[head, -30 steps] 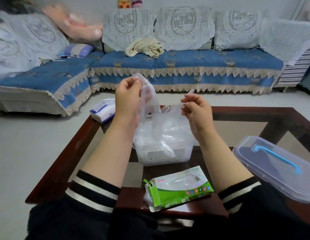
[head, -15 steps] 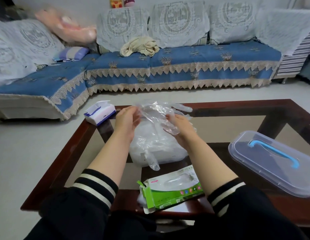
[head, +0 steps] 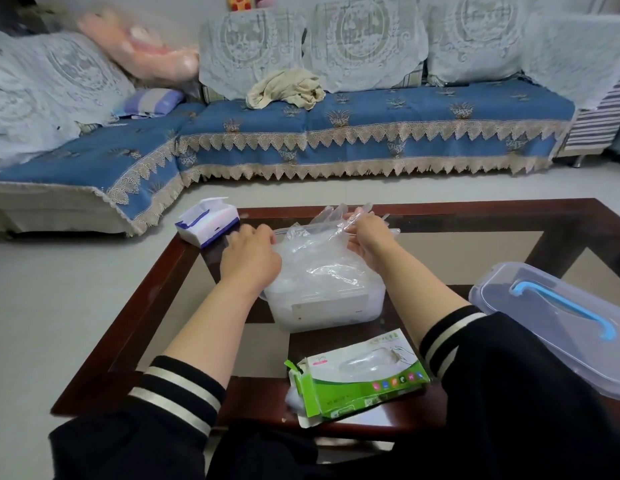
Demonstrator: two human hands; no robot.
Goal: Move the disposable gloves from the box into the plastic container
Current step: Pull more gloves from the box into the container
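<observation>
From my seat I see both hands over the container (head: 327,303), a translucent tub that sits on the glass-topped table (head: 475,216) directly ahead of the person. The gloves (head: 322,251) are heaped inside it, crinkled clear film mounded above the rim, and one glove is stretched across the top between the two hands. The left hand (head: 251,259) is at the tub's left rim, fingers curled down onto the near end of that film; it appears to grip it, though the fingertips are hidden behind the hand. The right hand (head: 369,239) is at the far right corner of the tub, fingers bent and pinching the glove's finger end, whose clear tips fan up and away just past the knuckles. So the gloves lie under and between the hands, touching both. The box (head: 357,379), green and white with its end flap torn open, lies flat on the table's near edge, closer to the person than the tub and well apart from either hand (a tuft of clear film shows at its open left end). The lid (head: 558,327), clear with a blue handle, rests on the table to the right, beside the right sleeve. A tissue pack (head: 208,220) sits at the far left corner, just beyond the left hand.
</observation>
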